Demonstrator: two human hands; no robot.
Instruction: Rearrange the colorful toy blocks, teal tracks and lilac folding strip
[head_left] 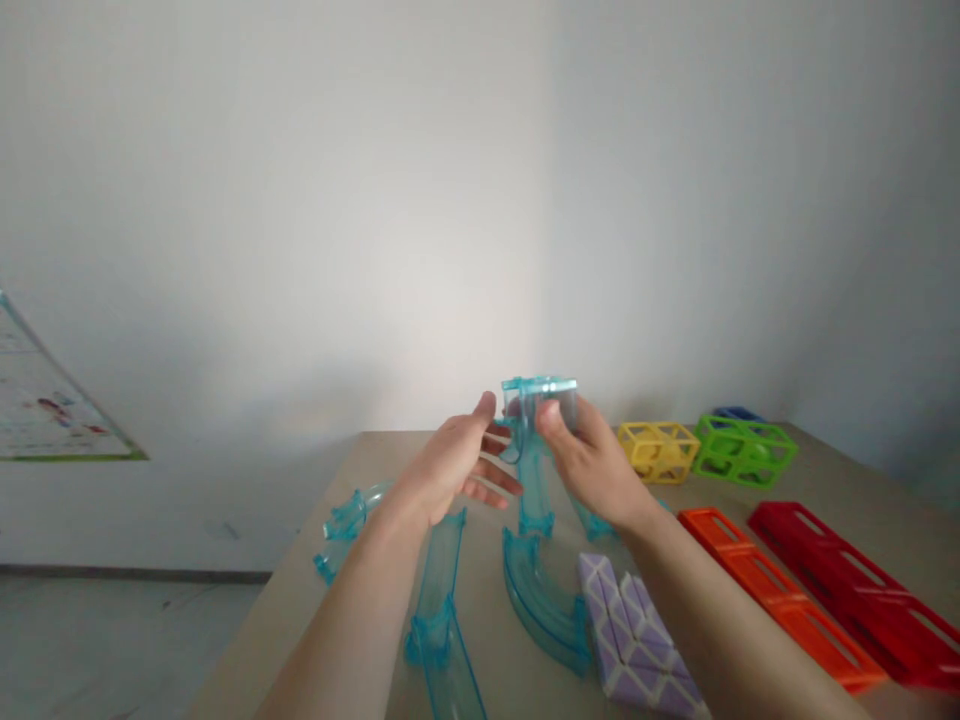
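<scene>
soft, even daylight brightens the wall; image slightly soft, corners darkened, faint shadows.

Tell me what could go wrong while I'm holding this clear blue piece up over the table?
1. The right hand seems to pinch the clear blue piece only at its edge, while the left hand is open beside it; it may slip and fall.
2. A drop would likely land on the straight track and curved track below, knocking them askew.
3. The right forearm hangs low over the purple tiles and could brush them.
</scene>
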